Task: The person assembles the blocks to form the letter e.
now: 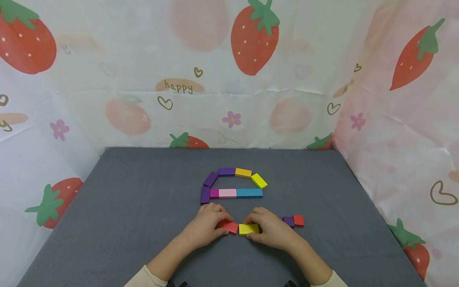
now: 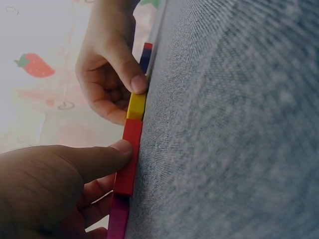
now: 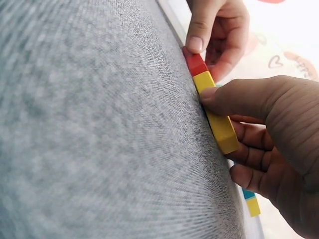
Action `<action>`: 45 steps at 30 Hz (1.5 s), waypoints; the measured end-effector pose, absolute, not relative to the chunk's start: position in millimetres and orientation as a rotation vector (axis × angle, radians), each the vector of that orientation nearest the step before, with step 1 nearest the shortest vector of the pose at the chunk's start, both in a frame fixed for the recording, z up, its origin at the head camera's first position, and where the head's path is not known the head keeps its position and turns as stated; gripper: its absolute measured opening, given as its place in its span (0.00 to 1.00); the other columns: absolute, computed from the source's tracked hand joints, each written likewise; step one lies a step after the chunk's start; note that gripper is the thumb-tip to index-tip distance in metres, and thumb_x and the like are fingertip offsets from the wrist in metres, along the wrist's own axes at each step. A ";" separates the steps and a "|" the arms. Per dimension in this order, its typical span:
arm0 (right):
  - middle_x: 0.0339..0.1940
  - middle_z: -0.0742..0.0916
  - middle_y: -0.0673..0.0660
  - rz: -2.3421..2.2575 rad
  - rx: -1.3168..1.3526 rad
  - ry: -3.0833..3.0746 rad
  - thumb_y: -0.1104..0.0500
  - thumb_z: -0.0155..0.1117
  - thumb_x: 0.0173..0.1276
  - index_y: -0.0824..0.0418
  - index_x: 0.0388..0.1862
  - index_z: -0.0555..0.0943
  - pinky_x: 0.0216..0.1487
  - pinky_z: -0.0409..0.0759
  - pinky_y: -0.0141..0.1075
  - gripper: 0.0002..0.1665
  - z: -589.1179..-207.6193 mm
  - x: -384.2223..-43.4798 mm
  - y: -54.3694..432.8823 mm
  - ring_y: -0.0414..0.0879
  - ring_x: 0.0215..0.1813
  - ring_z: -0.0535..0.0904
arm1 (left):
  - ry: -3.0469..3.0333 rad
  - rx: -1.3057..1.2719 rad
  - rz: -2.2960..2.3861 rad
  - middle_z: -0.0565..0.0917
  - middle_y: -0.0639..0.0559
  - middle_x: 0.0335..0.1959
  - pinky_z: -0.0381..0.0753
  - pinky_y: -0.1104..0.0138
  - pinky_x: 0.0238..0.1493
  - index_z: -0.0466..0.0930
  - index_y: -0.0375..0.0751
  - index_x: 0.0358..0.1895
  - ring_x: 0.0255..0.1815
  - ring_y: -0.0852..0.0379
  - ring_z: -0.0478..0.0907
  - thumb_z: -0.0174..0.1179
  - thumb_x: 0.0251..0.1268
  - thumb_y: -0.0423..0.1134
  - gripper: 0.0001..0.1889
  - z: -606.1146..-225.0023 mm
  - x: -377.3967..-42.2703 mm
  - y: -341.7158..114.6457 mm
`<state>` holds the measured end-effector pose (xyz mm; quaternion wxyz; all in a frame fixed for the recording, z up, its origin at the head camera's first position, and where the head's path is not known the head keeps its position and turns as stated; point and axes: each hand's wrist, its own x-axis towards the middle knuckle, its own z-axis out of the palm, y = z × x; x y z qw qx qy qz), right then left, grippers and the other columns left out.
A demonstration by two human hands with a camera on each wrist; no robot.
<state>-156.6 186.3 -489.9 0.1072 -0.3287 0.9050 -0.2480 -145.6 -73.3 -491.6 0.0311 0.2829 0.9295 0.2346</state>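
Between finger and thumb my left hand [image 1: 205, 224] pinches a red block [image 1: 232, 227] lying on the grey cloth. To its right, my right hand [image 1: 271, 227] pinches a yellow block [image 1: 248, 229] by its long sides. The two blocks stand nearly end to end, the red one slightly tilted. In the left wrist view a magenta block [image 2: 118, 216] continues the line past the red one, at the fingers; my left hand covers that stretch in the head view. Beyond my right hand, a dark purple block [image 1: 288, 221] touches a smaller red block [image 1: 299, 221].
Farther back, several blocks form an arch: purple [image 1: 226, 172], orange [image 1: 243, 173] and bright yellow [image 1: 259, 181] pieces curve over a straight row of magenta [image 1: 214, 193], pink [image 1: 227, 193] and blue [image 1: 249, 193]. A strawberry-print sheet [image 1: 201, 48] walls the grey table [image 1: 125, 191].
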 end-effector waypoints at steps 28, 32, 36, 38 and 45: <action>0.47 0.82 0.40 -0.717 -0.994 2.678 0.49 0.75 0.66 0.47 0.53 0.85 0.57 0.78 0.39 0.17 -492.8 -158.3 188.4 0.37 0.50 0.73 | 2.867 0.876 0.711 0.82 0.59 0.46 0.64 0.49 0.70 0.88 0.53 0.51 0.54 0.56 0.72 0.73 0.64 0.48 0.14 -487.5 -144.3 -71.1; 0.47 0.82 0.41 -0.723 -1.005 2.673 0.49 0.75 0.66 0.47 0.53 0.85 0.57 0.78 0.38 0.18 -492.6 -157.7 188.2 0.37 0.50 0.73 | 2.878 0.896 0.694 0.82 0.58 0.45 0.64 0.48 0.71 0.88 0.52 0.50 0.54 0.55 0.72 0.73 0.63 0.48 0.14 -485.5 -143.3 -68.8; 0.47 0.82 0.41 -0.716 -1.016 2.672 0.48 0.75 0.66 0.47 0.53 0.85 0.56 0.78 0.38 0.18 -491.8 -158.7 188.9 0.37 0.49 0.73 | 2.883 0.915 0.663 0.82 0.57 0.46 0.67 0.49 0.69 0.87 0.51 0.52 0.54 0.55 0.72 0.72 0.64 0.49 0.15 -481.6 -143.1 -64.1; 0.47 0.82 0.41 -0.707 -1.022 2.672 0.48 0.75 0.66 0.47 0.53 0.85 0.57 0.78 0.38 0.18 -491.3 -159.5 190.2 0.37 0.49 0.73 | 2.879 0.912 0.645 0.82 0.57 0.47 0.70 0.52 0.66 0.87 0.51 0.53 0.54 0.55 0.72 0.72 0.64 0.49 0.17 -480.0 -143.1 -60.8; 0.49 0.83 0.40 -0.758 -1.032 2.643 0.49 0.76 0.66 0.47 0.55 0.85 0.59 0.78 0.42 0.19 -485.4 -161.6 200.1 0.38 0.53 0.75 | 2.858 0.904 0.610 0.82 0.57 0.50 0.74 0.57 0.61 0.86 0.51 0.55 0.55 0.56 0.73 0.72 0.63 0.51 0.19 -479.9 -143.2 -46.8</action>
